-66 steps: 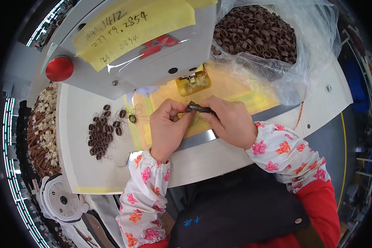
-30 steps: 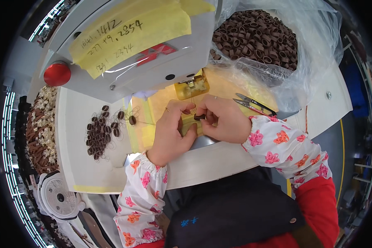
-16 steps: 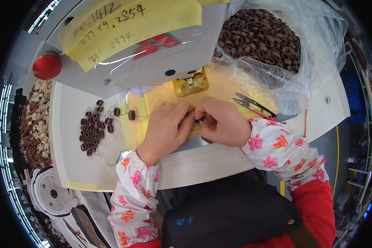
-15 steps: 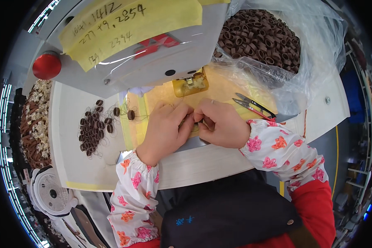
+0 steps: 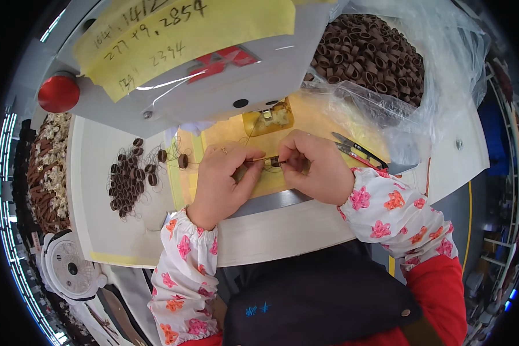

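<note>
Left hand (image 5: pixel 222 181) and right hand (image 5: pixel 317 167) meet over the middle of the bench, fingertips pinched together on a small dark ring-shaped part (image 5: pixel 274 162) held between them; the left thumb and forefinger also grip a thin rod-like piece that runs toward the ring. Both hands are closed in a fine pinch, neither is slack. The ring sits just above a yellow-lit work surface (image 5: pixel 225 132), directly near of a small brass fixture (image 5: pixel 267 117) mounted under the overhang of a white machine housing (image 5: pixel 213 86). Right of the right hand, a pair of thread snips (image 5: pixel 357 151) lies on the yellow surface, apart from the fingers. Farther right and far, a clear plastic bag (image 5: pixel 438 69) holds a heap of brown rings (image 5: pixel 369 49). Left of the left hand, two single rings stand on the white table (image 5: pixel 98 230), and beyond them a loose cluster of wound brown rings (image 5: pixel 128 181) with fine wire trailing from them. A red round button (image 5: pixel 59 92) sits on the housing at far left, beside a yellow handwritten label (image 5: pixel 184 29). A tray of mixed brown and pale parts (image 5: pixel 43 173) lies at the left rim. Floral sleeves cover both forearms.
</note>
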Available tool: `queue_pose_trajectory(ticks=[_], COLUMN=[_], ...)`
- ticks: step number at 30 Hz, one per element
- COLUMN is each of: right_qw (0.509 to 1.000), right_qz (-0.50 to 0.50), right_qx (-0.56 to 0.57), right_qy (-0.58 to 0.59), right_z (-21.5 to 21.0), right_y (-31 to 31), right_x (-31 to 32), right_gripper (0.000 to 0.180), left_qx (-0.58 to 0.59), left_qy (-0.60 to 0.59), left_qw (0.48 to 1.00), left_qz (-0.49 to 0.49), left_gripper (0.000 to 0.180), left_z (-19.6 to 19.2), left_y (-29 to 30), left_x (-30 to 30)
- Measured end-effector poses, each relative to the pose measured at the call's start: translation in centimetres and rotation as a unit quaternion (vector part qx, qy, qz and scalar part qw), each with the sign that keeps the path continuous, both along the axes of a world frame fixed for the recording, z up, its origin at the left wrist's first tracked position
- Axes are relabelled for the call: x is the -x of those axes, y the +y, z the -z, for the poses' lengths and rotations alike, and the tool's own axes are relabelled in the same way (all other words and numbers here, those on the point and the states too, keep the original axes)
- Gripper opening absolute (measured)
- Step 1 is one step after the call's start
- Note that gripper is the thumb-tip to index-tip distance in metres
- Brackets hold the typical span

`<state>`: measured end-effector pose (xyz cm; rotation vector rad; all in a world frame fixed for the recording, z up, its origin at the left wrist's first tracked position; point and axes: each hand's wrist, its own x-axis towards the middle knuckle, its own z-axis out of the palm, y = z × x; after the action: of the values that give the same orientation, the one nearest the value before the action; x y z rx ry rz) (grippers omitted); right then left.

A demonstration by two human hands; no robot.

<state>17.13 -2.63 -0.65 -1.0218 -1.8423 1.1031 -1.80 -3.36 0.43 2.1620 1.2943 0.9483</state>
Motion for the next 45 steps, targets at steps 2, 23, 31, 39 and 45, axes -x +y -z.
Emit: queue_pose_trajectory(ticks=[2,23,31,39,45], right_qw=[1.000,0.999,0.999,0.999,0.997], right_qz=[0.002,0.018,0.018,0.024,0.016], right_qx=[0.030,-0.009,-0.028,-0.042,-0.069], right_qy=[-0.008,-0.037,0.001,0.005,-0.031], right_z=[-0.3,0.0,0.2,0.1,0.0], right_y=[0.0,0.3,0.5,0.3,0.4], right_x=[0.0,0.0,-0.2,0.1,0.1], right_gripper=[0.014,0.016,0.016,0.016,0.012], left_qx=[0.005,0.216,0.271,0.073,0.030], left_qy=[-0.034,-0.190,-0.212,-0.093,-0.006], left_qw=[0.999,0.947,0.937,0.992,0.993], left_qz=[-0.002,0.140,-0.050,-0.049,-0.111], left_gripper=[0.008,0.025,0.022,0.016,0.017], left_z=[0.3,-0.1,-1.1,-0.9,-0.6], left_y=[0.1,0.2,0.0,0.1,0.4], left_x=[-0.1,1.7,1.3,2.0,1.9])
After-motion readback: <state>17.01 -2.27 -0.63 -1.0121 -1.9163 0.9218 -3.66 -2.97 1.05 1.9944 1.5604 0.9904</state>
